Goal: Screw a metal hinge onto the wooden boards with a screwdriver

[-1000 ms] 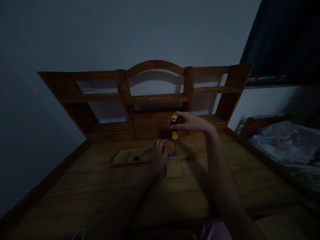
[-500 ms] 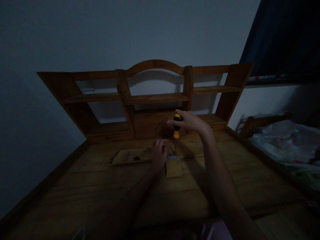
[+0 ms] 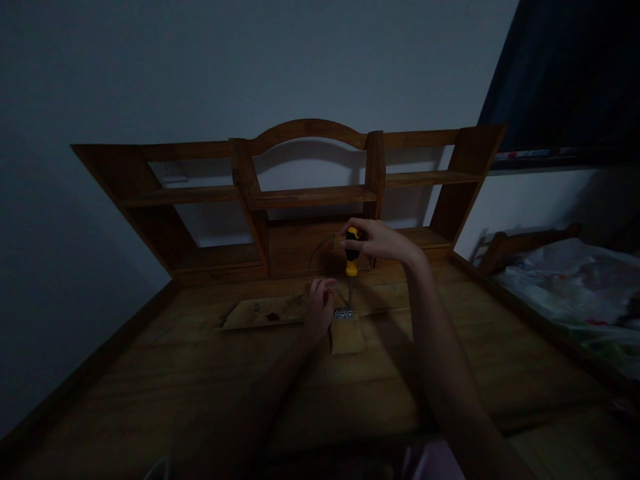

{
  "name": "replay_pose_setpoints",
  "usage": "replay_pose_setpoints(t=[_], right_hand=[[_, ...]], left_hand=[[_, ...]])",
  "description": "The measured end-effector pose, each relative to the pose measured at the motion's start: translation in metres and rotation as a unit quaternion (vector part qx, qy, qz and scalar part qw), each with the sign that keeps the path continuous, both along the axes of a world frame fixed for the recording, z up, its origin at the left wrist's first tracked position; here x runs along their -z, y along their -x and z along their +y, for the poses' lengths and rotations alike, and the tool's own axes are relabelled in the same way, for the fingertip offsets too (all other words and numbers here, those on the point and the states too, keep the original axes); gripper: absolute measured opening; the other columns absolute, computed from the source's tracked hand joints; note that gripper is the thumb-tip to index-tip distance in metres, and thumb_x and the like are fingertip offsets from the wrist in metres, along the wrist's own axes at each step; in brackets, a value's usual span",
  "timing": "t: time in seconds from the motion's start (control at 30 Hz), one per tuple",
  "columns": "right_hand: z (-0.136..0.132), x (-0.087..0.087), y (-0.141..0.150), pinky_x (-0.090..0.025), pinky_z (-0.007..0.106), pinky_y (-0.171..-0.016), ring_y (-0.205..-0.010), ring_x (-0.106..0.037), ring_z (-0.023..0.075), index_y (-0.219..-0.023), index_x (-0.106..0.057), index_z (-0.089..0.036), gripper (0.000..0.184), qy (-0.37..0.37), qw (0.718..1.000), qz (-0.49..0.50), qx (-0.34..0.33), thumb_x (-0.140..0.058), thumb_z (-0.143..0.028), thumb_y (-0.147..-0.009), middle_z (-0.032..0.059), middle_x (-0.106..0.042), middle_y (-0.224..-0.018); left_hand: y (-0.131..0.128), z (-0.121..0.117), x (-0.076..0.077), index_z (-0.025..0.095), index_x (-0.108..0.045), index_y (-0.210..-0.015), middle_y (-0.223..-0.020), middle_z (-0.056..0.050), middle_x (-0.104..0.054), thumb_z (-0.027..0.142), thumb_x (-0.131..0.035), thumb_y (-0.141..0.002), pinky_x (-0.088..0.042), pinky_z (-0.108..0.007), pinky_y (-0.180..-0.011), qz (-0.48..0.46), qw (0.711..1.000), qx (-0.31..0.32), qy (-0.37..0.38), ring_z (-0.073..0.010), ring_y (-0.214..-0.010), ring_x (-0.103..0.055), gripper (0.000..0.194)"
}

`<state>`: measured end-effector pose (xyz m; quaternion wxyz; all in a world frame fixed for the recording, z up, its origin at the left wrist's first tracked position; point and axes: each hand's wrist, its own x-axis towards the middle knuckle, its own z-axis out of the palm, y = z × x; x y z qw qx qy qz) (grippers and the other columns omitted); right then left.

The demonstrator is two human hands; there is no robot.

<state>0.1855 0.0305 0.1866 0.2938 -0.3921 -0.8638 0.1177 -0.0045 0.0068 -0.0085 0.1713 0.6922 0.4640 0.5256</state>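
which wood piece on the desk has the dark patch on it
The long piece, reaching out left of the left hand; the short block by the metal hinge shows no such patch.

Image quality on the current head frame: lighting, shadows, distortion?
Head view: dim overall, near edge of the desktop darkest; right arm seems to cast a soft shadow beside it; wide-angle stretch toward the frame edges; no strong glare; screwdriver readable, its tip hard to resolve at the hinge.

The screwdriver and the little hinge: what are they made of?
The screwdriver seems to have a smooth plastic handle, yellow and black, and a metal shaft, thin and greyish. The hinge looks like shiny metal, because it gleams silver; which metal, I can't tell.
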Motion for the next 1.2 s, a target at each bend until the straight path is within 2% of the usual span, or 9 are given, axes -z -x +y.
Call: replay_pose_setpoints(t=[0.13, 0.3, 0.43, 0.6, 0.7, 0.8, 0.93, 1.03, 1.2], right_hand=[[0.000, 0.001, 0.001, -0.044, 0.030, -0.073, -0.084, -0.064, 0.0195, -0.102, -0.065, -0.021, 0.025, -0.008, 1.000, -0.003, 0.004, -0.063, -0.042, -0.089, 0.0050, -0.070, -0.096], [-0.001, 0.002, 0.005, -0.036, 0.030, -0.063, -0.073, -0.058, 0.0197, -0.090, -0.060, -0.019, 0.034, -0.035, 0.996, -0.037, 0.075, -0.065, -0.052, -0.087, 0.0058, -0.065, -0.080], [-0.003, 0.005, 0.011, -0.035, 0.030, -0.062, -0.072, -0.057, 0.0201, -0.092, -0.059, -0.019, 0.036, -0.046, 0.993, -0.039, 0.105, -0.061, -0.055, -0.089, 0.0068, -0.064, -0.080], [-0.006, 0.001, 0.012, -0.041, 0.029, -0.066, -0.077, -0.061, 0.0196, -0.099, -0.063, -0.022, 0.034, 0.004, 0.999, -0.001, 0.038, -0.067, -0.051, -0.083, 0.0041, -0.069, -0.089], [-0.006, -0.003, 0.007, -0.045, 0.028, -0.070, -0.080, -0.064, 0.0186, -0.103, -0.066, -0.022, 0.028, 0.035, 0.999, 0.014, 0.018, -0.067, -0.039, -0.081, 0.0024, -0.070, -0.094], [-0.005, -0.003, 0.003, -0.046, 0.028, -0.072, -0.082, -0.064, 0.0179, -0.107, -0.066, -0.021, 0.028, 0.031, 0.999, 0.019, -0.003, -0.065, -0.029, -0.081, 0.0026, -0.071, -0.097], [-0.004, -0.001, 0.003, -0.044, 0.028, -0.071, -0.081, -0.064, 0.0178, -0.106, -0.067, -0.021, 0.027, 0.011, 1.000, 0.019, -0.011, -0.066, -0.038, -0.084, 0.0031, -0.071, -0.095], [-0.003, 0.002, 0.008, -0.041, 0.029, -0.070, -0.081, -0.063, 0.0193, -0.097, -0.066, -0.020, 0.028, -0.027, 0.999, 0.003, 0.020, -0.066, -0.046, -0.086, 0.0036, -0.070, -0.089], [0.000, 0.007, 0.015, -0.037, 0.030, -0.065, -0.076, -0.060, 0.0218, -0.087, -0.063, -0.020, 0.039, -0.063, 0.990, -0.033, 0.123, -0.066, -0.058, -0.083, 0.0068, -0.067, -0.081]], left_hand=[[0.000, 0.001, 0.001, 0.022, -0.063, -0.111, -0.117, -0.007, -0.059, 0.013, -0.044, -0.093, -0.050, -0.039, -0.096, 0.002, 1.000, 0.002, 0.003, -0.0211, -0.106, -0.061, 0.028], [0.000, 0.000, 0.000, 0.022, -0.063, -0.112, -0.117, -0.007, -0.059, 0.012, -0.044, -0.093, -0.049, -0.040, -0.097, 0.002, 1.000, 0.007, 0.005, -0.0211, -0.108, -0.061, 0.028], [0.000, -0.001, 0.000, 0.023, -0.063, -0.113, -0.118, -0.007, -0.059, 0.013, -0.044, -0.094, -0.050, -0.040, -0.097, -0.001, 1.000, 0.004, 0.011, -0.0214, -0.110, -0.061, 0.028], [0.001, 0.000, 0.000, 0.022, -0.063, -0.112, -0.117, -0.007, -0.059, 0.013, -0.044, -0.093, -0.050, -0.038, -0.096, -0.005, 1.000, 0.009, 0.013, -0.0204, -0.107, -0.061, 0.028], [0.001, 0.000, 0.000, 0.023, -0.063, -0.112, -0.118, -0.007, -0.060, 0.012, -0.044, -0.092, -0.050, -0.038, -0.097, 0.000, 1.000, 0.005, 0.014, -0.0204, -0.108, -0.061, 0.029], [0.001, 0.000, 0.000, 0.022, -0.063, -0.112, -0.118, -0.007, -0.059, 0.013, -0.044, -0.093, -0.050, -0.039, -0.097, -0.001, 1.000, 0.006, 0.014, -0.0209, -0.108, -0.061, 0.028], [0.001, 0.001, 0.001, 0.022, -0.063, -0.113, -0.118, -0.008, -0.059, 0.014, -0.044, -0.094, -0.050, -0.040, -0.096, 0.000, 1.000, 0.006, 0.010, -0.0213, -0.106, -0.061, 0.027], [0.001, 0.001, 0.001, 0.022, -0.063, -0.112, -0.119, -0.008, -0.059, 0.014, -0.044, -0.093, -0.050, -0.041, -0.097, 0.005, 1.000, 0.001, 0.012, -0.0218, -0.108, -0.061, 0.028], [0.001, -0.001, 0.000, 0.022, -0.063, -0.113, -0.120, -0.007, -0.060, 0.013, -0.044, -0.092, -0.049, -0.040, -0.099, 0.007, 1.000, 0.000, 0.013, -0.0217, -0.110, -0.061, 0.030]])
